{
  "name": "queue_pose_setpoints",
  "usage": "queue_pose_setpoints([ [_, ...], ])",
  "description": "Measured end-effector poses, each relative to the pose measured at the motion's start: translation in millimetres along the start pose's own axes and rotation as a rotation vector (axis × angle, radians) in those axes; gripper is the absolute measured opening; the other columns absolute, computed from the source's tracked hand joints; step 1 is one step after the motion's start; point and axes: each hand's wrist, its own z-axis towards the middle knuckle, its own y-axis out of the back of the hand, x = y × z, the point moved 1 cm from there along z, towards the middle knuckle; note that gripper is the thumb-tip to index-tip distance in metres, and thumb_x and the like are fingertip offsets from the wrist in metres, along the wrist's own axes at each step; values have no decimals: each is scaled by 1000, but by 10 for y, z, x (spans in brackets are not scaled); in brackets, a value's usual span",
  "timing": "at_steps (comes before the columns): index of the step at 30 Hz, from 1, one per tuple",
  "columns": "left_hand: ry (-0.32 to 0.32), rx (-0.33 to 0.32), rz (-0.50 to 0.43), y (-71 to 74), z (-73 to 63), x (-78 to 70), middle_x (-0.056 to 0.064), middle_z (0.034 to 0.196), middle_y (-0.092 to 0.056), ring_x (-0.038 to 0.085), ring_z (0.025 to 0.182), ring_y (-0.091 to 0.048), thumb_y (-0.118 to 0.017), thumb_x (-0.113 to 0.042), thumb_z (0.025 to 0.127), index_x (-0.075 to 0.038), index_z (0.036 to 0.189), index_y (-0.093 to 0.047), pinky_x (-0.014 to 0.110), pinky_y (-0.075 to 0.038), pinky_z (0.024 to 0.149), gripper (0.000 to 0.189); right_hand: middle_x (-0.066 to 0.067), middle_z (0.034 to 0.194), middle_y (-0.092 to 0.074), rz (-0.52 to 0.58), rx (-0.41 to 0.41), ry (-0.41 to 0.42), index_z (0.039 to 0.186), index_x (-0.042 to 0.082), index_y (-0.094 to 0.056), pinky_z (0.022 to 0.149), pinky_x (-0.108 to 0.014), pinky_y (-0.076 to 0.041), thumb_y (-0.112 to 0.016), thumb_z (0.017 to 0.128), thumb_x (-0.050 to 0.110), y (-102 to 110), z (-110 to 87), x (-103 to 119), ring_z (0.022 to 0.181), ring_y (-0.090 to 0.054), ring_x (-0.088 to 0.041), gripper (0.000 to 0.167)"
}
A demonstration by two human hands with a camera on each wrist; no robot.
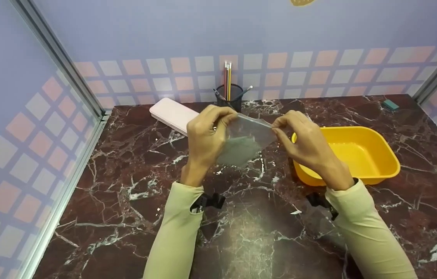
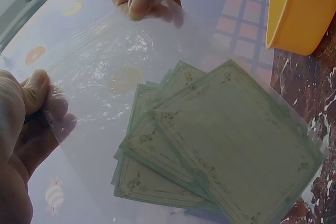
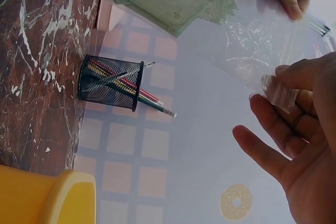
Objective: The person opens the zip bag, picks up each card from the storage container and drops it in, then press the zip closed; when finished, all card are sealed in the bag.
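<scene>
A clear plastic zip bag [image 1: 262, 136] hangs between the two hands above the table. Inside its lower part lie several pale green cards [image 2: 236, 135] with printed floral borders, fanned over one another. My left hand [image 1: 207, 133] pinches one top corner of the bag between thumb and fingers. At the opposite top corner, my right hand [image 1: 305, 141] pinches the plastic with thumb and forefinger, its other fingers spread in the right wrist view. The bag's top edge is stretched between them.
Beneath the right forearm stands a yellow plastic basin [image 1: 362, 155]. Behind the hands are a black mesh pencil cup [image 3: 110, 82] with pencils and a pale pink case [image 1: 174, 114]. A small teal block [image 1: 390, 104] lies far right on the dark marbled table [image 1: 125, 217].
</scene>
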Motion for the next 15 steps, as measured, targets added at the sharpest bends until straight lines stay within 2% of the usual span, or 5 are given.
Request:
queue_pose_setpoints([
  [4,10,-4,4,26,1,14,11,87,-74,19,74,-69,-78,6,90,3,91,-75,26,-59,69,4,-12,93,-66,1,0,-3,100,-2,-66,78,-33,-46,-74,94,-6,15,-2,-8,86,-59,-28,11],
  [12,6,-29,4,63,17,42,11,88,-75,21,76,-70,-77,3,92,3,90,-75,27,-60,72,2,-12,93,-66,-14,-1,-13,101,-1,-67,78,-36,-47,-74,94,-5,31,-4,-22,86,-59,-26,10],
  [15,14,-34,1,75,24,44,10,87,-75,21,75,-70,-78,4,91,3,90,-76,27,-60,71,3,-12,93,-66,-15,-1,-14,100,-1,-67,77,-33,-47,-74,94,-5,33,-4,-28,86,-59,-26,11],
])
